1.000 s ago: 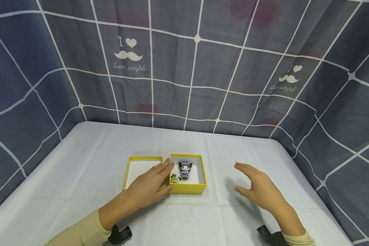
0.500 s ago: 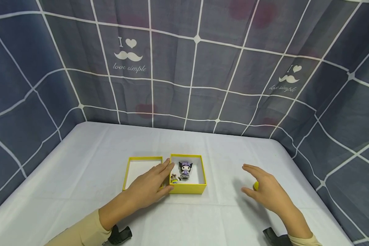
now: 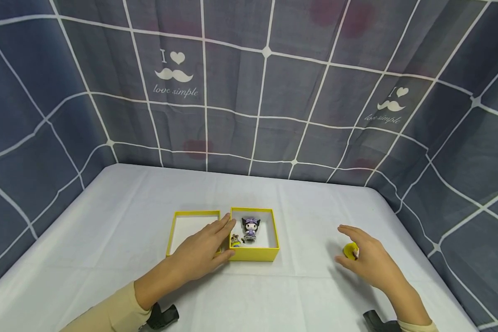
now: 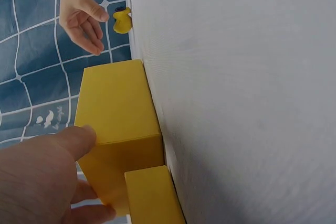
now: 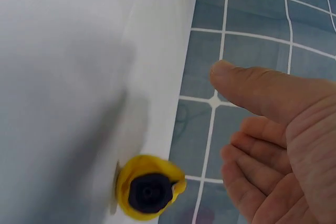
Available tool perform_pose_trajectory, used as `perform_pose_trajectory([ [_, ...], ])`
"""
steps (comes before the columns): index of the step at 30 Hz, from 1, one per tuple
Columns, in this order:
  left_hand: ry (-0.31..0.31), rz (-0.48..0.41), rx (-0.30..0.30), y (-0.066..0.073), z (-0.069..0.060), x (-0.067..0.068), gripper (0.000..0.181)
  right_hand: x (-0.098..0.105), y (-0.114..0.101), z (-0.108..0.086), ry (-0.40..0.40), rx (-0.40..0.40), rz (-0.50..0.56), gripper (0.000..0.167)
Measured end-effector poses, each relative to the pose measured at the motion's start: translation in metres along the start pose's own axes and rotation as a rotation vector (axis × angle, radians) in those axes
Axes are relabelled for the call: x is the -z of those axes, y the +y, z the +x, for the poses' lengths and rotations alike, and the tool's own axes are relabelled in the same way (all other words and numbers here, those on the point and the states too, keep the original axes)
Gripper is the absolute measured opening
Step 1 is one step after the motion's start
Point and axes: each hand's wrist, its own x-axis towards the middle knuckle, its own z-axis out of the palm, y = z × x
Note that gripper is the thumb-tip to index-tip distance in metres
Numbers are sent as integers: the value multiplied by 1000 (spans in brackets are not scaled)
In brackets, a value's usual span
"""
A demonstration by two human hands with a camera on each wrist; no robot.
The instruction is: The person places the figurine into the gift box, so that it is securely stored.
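Note:
A yellow box (image 3: 257, 254) with a white inside stands mid-table. In it lie a purple and black cartoon figurine (image 3: 250, 229) and a smaller brown and yellow figurine (image 3: 235, 240). My left hand (image 3: 201, 249) rests against the box's left wall, its thumb at the near corner and its fingers along the side. To the right, my right hand (image 3: 371, 258) hovers with thumb and fingers apart, holding nothing. Just beyond its palm is a small yellow toy (image 3: 350, 251), partly hidden by the hand; the right wrist view shows a dark round part (image 5: 149, 192) on it.
Left of the box lies a shallow yellow-rimmed lid (image 3: 197, 213), partly covered by my left hand. A white cloth (image 3: 299, 299) covers the table. Dark checked curtains (image 3: 232, 83) hang behind it and at both sides.
My right hand has moved right and slightly toward me, away from the box. The yellow toy, hidden behind it at first, has come into sight. The left hand and box stay put.

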Motion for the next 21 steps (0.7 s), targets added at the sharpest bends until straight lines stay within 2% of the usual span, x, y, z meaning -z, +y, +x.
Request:
perform_pose_trajectory([
  [9,0,1,7,0,1,1,72,7,10,-8,-27,-63,-2,72],
  [21,1,-1,3,0,0,1,72,7,34,-23,-70,-138,1,78],
])
